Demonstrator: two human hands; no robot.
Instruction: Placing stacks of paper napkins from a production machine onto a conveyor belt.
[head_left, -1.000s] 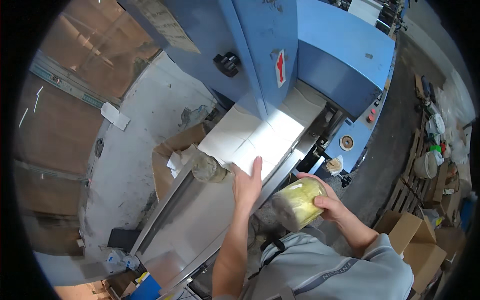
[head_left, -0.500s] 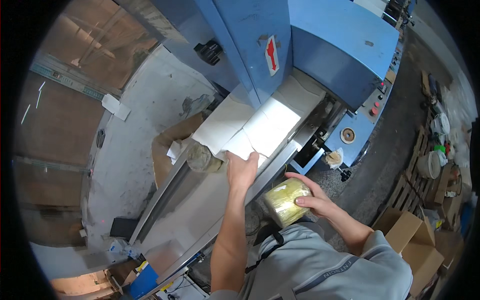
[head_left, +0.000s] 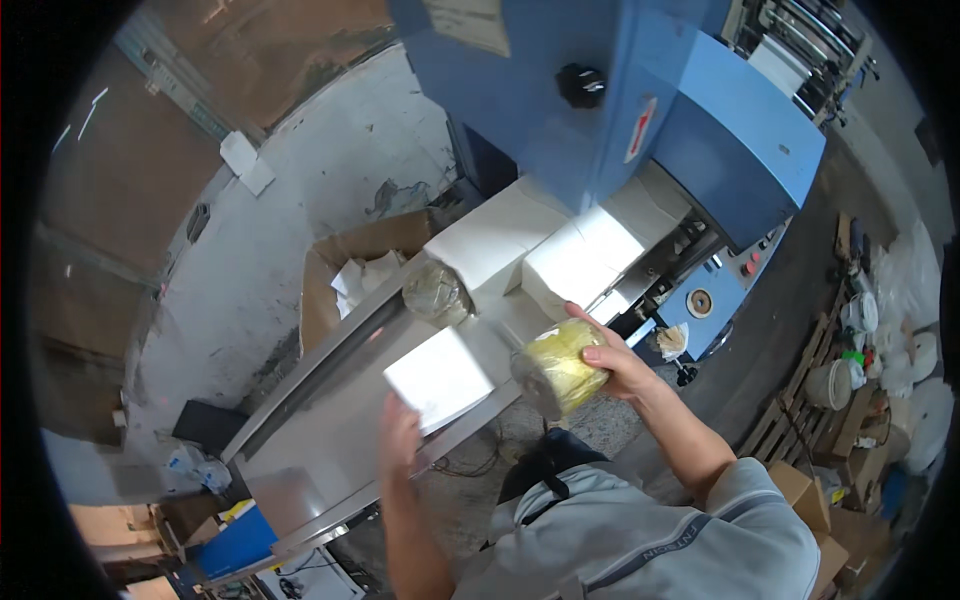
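My right hand (head_left: 622, 366) grips a yellow roll (head_left: 572, 362) with a shiny plastic surface and a greyish end, held above the near edge of the metal table. My left hand (head_left: 402, 436), smeared by motion, is at the lower left edge of a white paper block (head_left: 440, 378). That block lies on the metal table, apart from the two white paper stacks (head_left: 580, 262) coming out of the blue machine. Whether the left fingers are closed on it is unclear. A clear, brownish roll (head_left: 437, 293) stands beside the stacks' near end.
The blue machine (head_left: 740, 150) rises ahead, its control panel (head_left: 752, 262) on the right. The metal table (head_left: 300, 460) has raised side rails. Behind it sits a cardboard box (head_left: 318, 268) with white paper scraps. Pallets (head_left: 800, 370) and buckets (head_left: 828, 385) line the floor at right.
The white paper block has come away from the stack's end, toward me and left, along with my left hand. My right hand has lifted the yellow roll slightly forward. The view has shifted.
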